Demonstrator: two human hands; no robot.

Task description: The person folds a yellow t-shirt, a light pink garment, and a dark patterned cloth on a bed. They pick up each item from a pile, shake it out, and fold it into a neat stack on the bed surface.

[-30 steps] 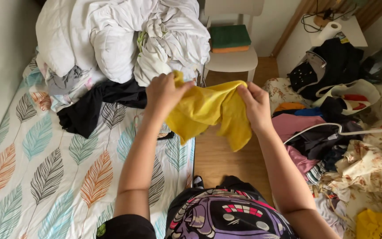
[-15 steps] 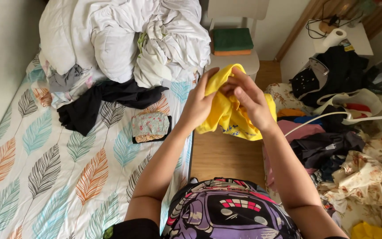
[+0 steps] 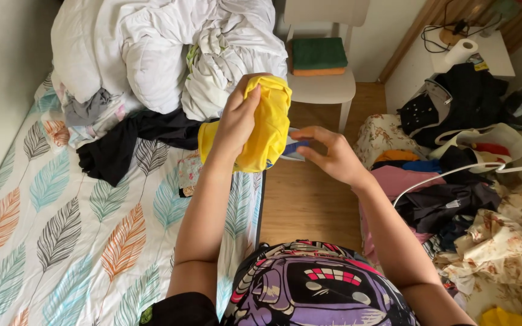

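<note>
yellow cloth gripped by left hand | right hand open | feather-print bed

The bunched garment in the left hand is bright yellow. Beside it, the bedsheet is white with a feather print in teal, orange and grey. Beyond the garment, the heaped duvet is white, and a black garment lies just below that. The chair past the yellow garment is white and bears a dark green towel over an orange one. The person's shirt is purple with a cartoon print.
</note>
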